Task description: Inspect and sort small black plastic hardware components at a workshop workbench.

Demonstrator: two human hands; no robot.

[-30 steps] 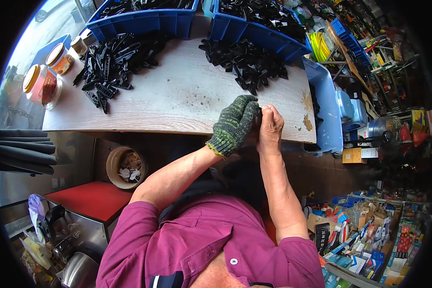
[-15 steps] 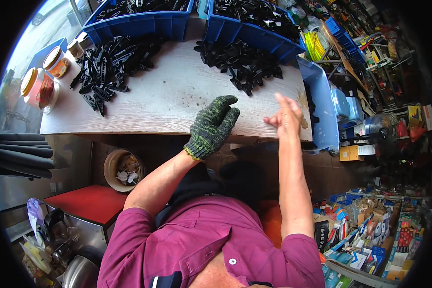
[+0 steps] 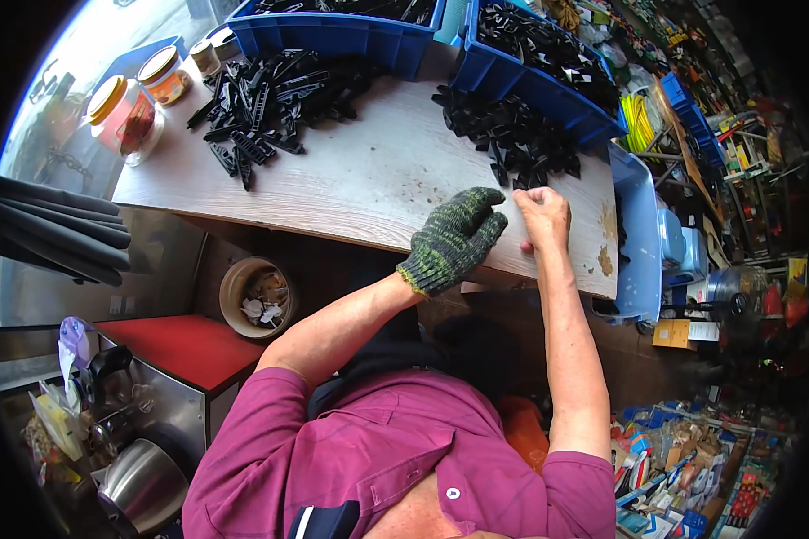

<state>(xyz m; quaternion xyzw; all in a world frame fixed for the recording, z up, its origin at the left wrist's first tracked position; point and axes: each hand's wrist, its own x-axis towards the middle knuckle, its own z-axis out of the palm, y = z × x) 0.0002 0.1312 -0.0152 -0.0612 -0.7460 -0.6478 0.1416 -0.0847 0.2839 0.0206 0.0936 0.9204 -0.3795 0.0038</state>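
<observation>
My left hand (image 3: 458, 235) wears a dark green and black knitted glove and rests above the table's near edge. Its fingers are curved, with a gap between them and the thumb, and nothing shows in that gap. Just right of it is my bare right hand (image 3: 546, 218), thumb and fingers pressed together at the near edge of a pile of short black plastic pieces (image 3: 521, 135). Whatever lies between those fingertips is too small to make out. A second pile, of longer ribbed black plastic pieces (image 3: 274, 103), lies farther left on the pale wooden table (image 3: 351, 171).
Two blue bins, left (image 3: 333, 38) and right (image 3: 535, 90), hold more black pieces behind the piles. Lidded jars (image 3: 128, 121) stand at the table's left end. A light-blue tub (image 3: 636, 234) adjoins its right end. Below are a waste bucket (image 3: 234, 301) and red-topped cabinet (image 3: 175, 346).
My right hand has gone from spread, blurred fingers to a pinch at the pile of short pieces. The view has shifted, so the table and bins appear farther right.
</observation>
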